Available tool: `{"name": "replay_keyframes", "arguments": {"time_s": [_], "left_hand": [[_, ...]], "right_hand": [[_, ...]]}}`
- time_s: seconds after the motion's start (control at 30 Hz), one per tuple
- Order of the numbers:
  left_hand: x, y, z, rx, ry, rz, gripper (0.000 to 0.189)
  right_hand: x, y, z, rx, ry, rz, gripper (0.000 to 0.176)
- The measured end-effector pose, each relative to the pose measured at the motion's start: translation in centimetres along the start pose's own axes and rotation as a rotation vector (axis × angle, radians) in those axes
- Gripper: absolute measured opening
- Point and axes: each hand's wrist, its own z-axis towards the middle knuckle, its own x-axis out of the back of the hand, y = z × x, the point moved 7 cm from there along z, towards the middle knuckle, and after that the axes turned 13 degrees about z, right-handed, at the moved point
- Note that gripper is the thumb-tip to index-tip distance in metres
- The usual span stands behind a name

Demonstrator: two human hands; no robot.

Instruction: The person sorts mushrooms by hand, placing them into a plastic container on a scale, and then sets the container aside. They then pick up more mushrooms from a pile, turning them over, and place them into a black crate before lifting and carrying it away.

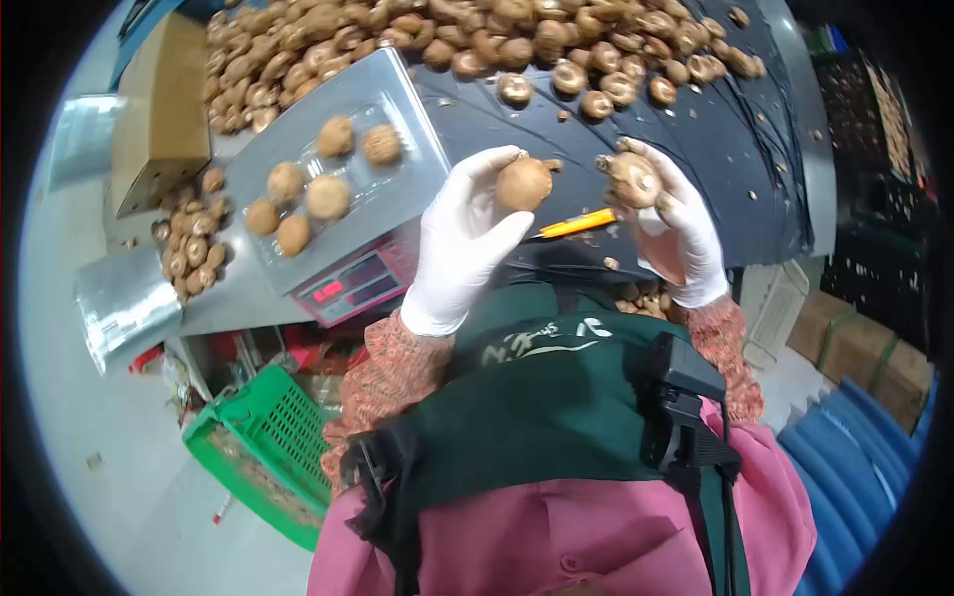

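My left hand, in a white glove, is closed around a brown mushroom, its cap facing me. A second mushroom is gripped in my right hand, also gloved, with its pale underside and stem showing. Between the hands a yellow-handled knife lies on the black table surface. Left of my left hand stands a digital scale with a lit red display. Several mushrooms sit apart from one another in a clear tray on its metal plate.
A large heap of mushrooms covers the table's far side. A smaller pile lies left of the scale, near a cardboard box. Below are a green crate and a metal cylinder. Cartons stand at right.
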Motion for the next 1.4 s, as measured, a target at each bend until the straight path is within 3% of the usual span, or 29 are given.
{"name": "replay_keyframes", "arguments": {"time_s": [0.1, 0.17, 0.23, 0.37, 0.43, 0.5, 0.57, 0.67, 0.7, 0.77, 0.83, 0.93, 1.03, 1.1, 1.17, 1.3, 1.37, 1.4], "left_hand": [[5.4, 1.5, -1.9, -0.048, 0.244, 0.315, 0.053], [9.6, 2.5, -3.3, -0.185, 0.473, 0.680, 0.051], [12.4, 2.5, -4.5, -0.098, 0.577, 0.815, 0.052], [14.3, 1.8, -4.1, -0.210, 0.645, 1.171, 0.047], [13.5, 2.2, -3.1, -0.276, 0.663, 1.422, 0.046], [13.8, 1.3, -2.1, -0.199, 0.629, 1.527, 0.046], [13.8, 0.8, -1.7, -0.139, 0.597, 1.589, 0.046], [14.3, 0.1, -1.8, -0.179, 0.587, 1.544, 0.048], [14.2, 0.3, -1.9, -0.156, 0.566, 1.511, 0.048], [14.1, 0.6, -2.0, -0.180, 0.544, 1.517, 0.046], [14.1, 0.7, -1.9, -0.156, 0.499, 1.588, 0.043], [14.3, 0.8, -1.4, -0.108, 0.452, 1.592, 0.041], [14.5, 0.8, -1.4, -0.069, 0.415, 1.611, 0.042], [14.4, 1.1, -1.5, -0.114, 0.435, 1.663, 0.046], [13.5, 2.2, -1.5, -0.149, 0.495, 1.690, 0.049], [11.5, 3.9, -1.9, -0.144, 0.531, 1.609, 0.049], [9.4, 5.1, -1.7, -0.214, 0.511, 1.502, 0.045], [8.4, 5.1, -1.6, -0.211, 0.502, 1.387, 0.044]], "right_hand": [[0.7, 0.2, -1.1, 0.033, 0.009, -0.241, 0.072], [1.8, -0.1, -2.2, 0.026, 0.000, -0.440, 0.065], [4.4, -0.2, -3.7, -0.044, 0.074, -0.636, 0.058], [8.0, -0.2, -7.1, -0.131, 0.164, -1.072, 0.042], [9.5, 0.2, -9.5, -0.125, 0.062, -1.403, 0.039], [13.5, 1.2, -12.2, -0.257, 0.034, -1.689, 0.031], [19.6, 2.7, -15.1, -0.264, 0.035, -1.909, 0.023], [26.4, 3.7, -18.0, -0.336, 0.309, -1.910, 0.018], [27.7, 3.9, -18.8, -0.503, 0.356, -1.975, 0.021], [26.2, 3.5, -18.3, -0.559, 0.334, -1.894, 0.030], [20.1, 1.8, -15.0, -0.292, 0.253, -1.905, 0.031], [14.2, -0.7, -8.1, 0.009, 0.245, -1.653, 0.026], [11.0, -1.5, -1.0, 0.374, 0.282, -1.525, 0.022], [9.8, -0.7, 4.2, 0.544, 0.281, -1.436, 0.022], [8.7, -0.2, 8.6, 0.649, 0.304, -1.537, 0.024], [10.1, 1.1, 13.5, 0.630, 0.192, -1.598, 0.029], [11.2, 1.1, 13.4, 0.447, 0.180, -1.190, 0.032], [11.3, 1.1, 12.8, 0.142, 0.218, -0.727, 0.036]]}}
